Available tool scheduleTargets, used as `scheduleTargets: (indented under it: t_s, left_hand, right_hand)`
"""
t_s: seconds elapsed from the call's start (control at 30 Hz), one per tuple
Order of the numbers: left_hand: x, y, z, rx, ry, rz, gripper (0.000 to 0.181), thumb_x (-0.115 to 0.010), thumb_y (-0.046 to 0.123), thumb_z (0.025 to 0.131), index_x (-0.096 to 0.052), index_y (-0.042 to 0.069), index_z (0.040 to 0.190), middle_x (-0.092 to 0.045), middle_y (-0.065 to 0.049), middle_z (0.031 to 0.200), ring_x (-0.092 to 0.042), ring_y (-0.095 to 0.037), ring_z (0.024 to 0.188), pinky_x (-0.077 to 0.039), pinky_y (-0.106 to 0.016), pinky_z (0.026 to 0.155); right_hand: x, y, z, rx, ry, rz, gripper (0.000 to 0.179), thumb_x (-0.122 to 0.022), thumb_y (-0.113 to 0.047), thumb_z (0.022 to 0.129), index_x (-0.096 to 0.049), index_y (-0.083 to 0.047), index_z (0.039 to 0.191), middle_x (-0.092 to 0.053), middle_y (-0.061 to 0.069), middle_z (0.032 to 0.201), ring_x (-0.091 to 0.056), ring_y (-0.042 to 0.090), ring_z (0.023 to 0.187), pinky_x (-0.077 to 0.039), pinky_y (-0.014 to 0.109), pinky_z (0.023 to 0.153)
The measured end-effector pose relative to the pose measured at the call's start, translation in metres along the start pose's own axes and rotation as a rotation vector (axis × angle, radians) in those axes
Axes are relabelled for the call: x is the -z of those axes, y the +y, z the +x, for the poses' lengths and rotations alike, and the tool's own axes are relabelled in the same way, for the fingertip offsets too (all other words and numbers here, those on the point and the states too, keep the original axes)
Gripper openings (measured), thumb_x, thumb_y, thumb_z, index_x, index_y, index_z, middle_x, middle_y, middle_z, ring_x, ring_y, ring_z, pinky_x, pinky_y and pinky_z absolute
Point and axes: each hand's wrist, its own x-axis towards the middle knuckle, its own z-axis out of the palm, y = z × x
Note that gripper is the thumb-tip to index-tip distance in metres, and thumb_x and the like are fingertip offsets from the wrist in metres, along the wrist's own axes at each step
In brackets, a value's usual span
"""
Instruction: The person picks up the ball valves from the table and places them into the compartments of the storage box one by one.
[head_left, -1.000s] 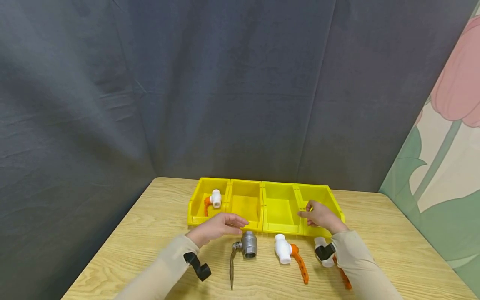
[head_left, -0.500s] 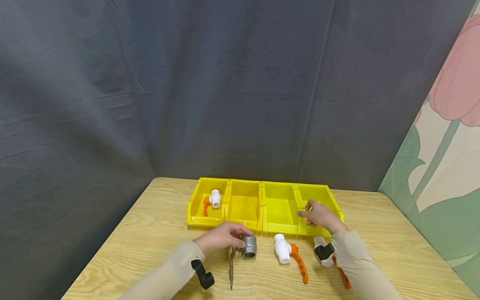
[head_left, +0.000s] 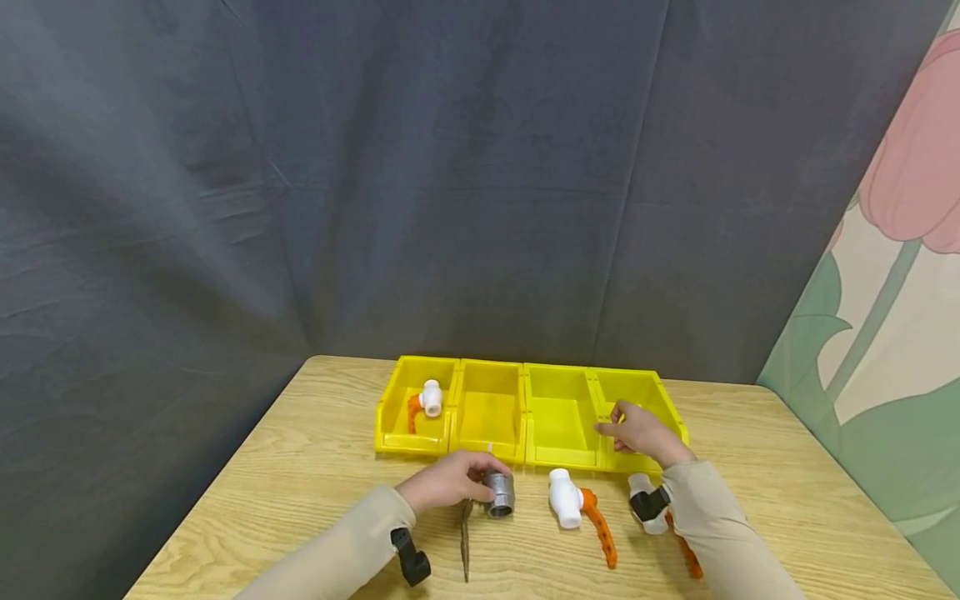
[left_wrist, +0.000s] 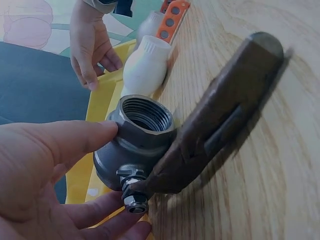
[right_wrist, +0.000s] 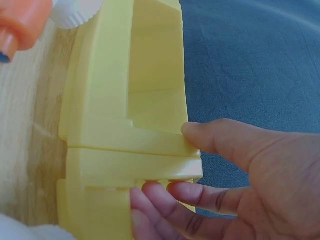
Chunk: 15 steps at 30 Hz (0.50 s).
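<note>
My left hand (head_left: 453, 479) holds a grey metal ball valve (head_left: 502, 496) on the table, just in front of the yellow bins. In the left wrist view, the thumb presses the hexagonal collar by the threaded opening, and the fingers reach under the valve body (left_wrist: 112, 160). Its long brown-sleeved lever (left_wrist: 215, 115) points away from the palm. Over at the right end of the bins, my right hand (head_left: 641, 432) pinches the divider (right_wrist: 135, 167) between two compartments, thumb on one side and fingers on the other.
Yellow bins (head_left: 564, 457) stand joined in a row at the back. The leftmost contains a white ball valve (head_left: 432, 398) with an orange handle. A similar white valve (head_left: 566, 498) lies right of the metal one; another (head_left: 641, 483) is partly hidden under the right wrist. Dark curtain (head_left: 465, 183) hangs behind.
My left hand has come down and right from above the metal ball valve and taken hold of it. The valve has shifted very slightly. My right hand stays on the divider.
</note>
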Motion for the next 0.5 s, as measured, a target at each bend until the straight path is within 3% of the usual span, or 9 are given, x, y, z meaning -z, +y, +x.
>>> scheduleTargets:
  t_s: [0.3,0.5]
  left_hand:
    - [-0.0012,0.0005,-0.0014,0.001,-0.017,0.008,0.04,-0.072,0.018,0.087,-0.063,0.016,0.125,-0.064,0.001,0.115,-0.058,-0.015,0.098,-0.047,-0.034,0.086]
    - [-0.0045,0.0038,-0.0023,0.039,-0.009,0.053,0.045,-0.077,0.02,0.083,-0.062,0.021,0.126,-0.062,0.0,0.115,-0.057,-0.016,0.094,-0.049,-0.034,0.081]
  right_hand:
    - [-0.0012,0.0008,0.0001,-0.008,-0.002,0.004,0.03,-0.064,-0.025,0.093,-0.044,-0.003,0.092,-0.053,0.009,0.072,-0.051,0.017,0.06,-0.044,0.025,0.058]
    - [-0.0011,0.0012,0.0008,-0.002,-0.003,0.007,0.03,-0.064,-0.025,0.093,-0.043,-0.003,0.091,-0.053,0.008,0.072,-0.052,0.017,0.061,-0.044,0.025,0.058]
